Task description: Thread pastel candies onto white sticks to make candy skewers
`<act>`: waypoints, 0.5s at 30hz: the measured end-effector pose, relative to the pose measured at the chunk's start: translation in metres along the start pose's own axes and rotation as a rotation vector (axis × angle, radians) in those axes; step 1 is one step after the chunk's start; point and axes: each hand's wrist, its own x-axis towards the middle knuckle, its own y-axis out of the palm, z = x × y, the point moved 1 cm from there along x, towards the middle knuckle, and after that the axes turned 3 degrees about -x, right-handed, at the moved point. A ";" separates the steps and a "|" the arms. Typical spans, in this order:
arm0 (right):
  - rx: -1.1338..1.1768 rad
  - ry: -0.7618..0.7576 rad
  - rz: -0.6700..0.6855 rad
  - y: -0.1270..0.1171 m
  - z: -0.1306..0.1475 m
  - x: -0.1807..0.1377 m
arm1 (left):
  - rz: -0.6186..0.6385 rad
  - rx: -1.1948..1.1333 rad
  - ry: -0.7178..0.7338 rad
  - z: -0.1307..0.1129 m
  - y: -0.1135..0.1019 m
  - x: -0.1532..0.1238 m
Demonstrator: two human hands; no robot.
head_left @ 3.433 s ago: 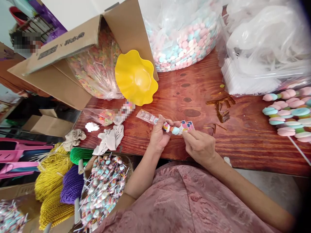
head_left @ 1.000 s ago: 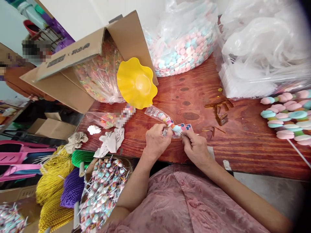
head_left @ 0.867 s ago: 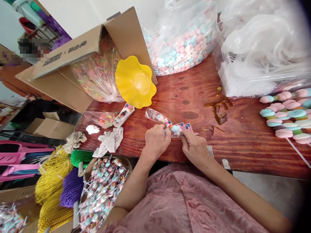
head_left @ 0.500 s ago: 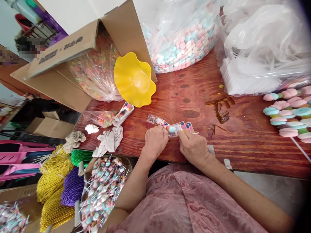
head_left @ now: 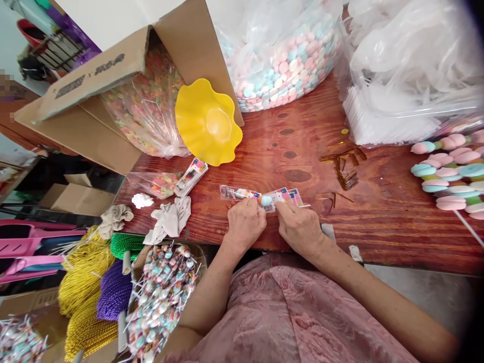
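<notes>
Apparently pinching a slim, clear plastic candy sleeve [head_left: 254,195] in closed left hand [head_left: 246,222] and right hand [head_left: 300,227], near tabletop's [head_left: 389,227] front edge; likely adjusting wrapping, next needing even tension

Candy sleeve [head_left: 246,195]: clear shiny plastic. Table [head_left: 264,151]: grained wood, glossy. Bowl [head_left: 209,123]: smooth plastic. Box [head_left: 200,48]: matt cardboard.

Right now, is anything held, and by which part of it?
Yes, a wrapped candy: the left hand holds it near its middle, the right hand near its right end. The exact grips are hidden.
</notes>
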 end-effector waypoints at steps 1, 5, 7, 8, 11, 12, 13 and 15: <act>0.015 0.002 0.005 0.000 0.000 0.000 | -0.025 -0.023 0.024 -0.001 0.002 -0.002; 0.098 -0.016 -0.020 0.005 0.001 -0.003 | -0.172 -0.160 0.130 -0.005 0.009 -0.009; 0.141 -0.013 -0.051 0.007 0.000 -0.004 | -0.254 -0.276 0.158 -0.007 0.010 -0.010; 0.170 -0.003 -0.067 0.008 -0.001 -0.004 | -0.278 -0.352 0.157 -0.008 0.011 -0.011; 0.313 0.052 -0.138 0.006 -0.005 -0.003 | -0.237 -0.708 0.038 -0.008 0.012 -0.016; 0.369 0.077 -0.173 0.004 -0.006 -0.003 | -0.175 -0.874 -0.048 -0.007 0.012 -0.017; 0.419 0.101 -0.211 0.002 -0.007 -0.002 | -0.104 -1.056 -0.149 -0.007 0.012 -0.018; 0.472 0.110 -0.269 -0.004 -0.007 -0.002 | 0.025 -1.442 -0.330 -0.006 0.010 -0.016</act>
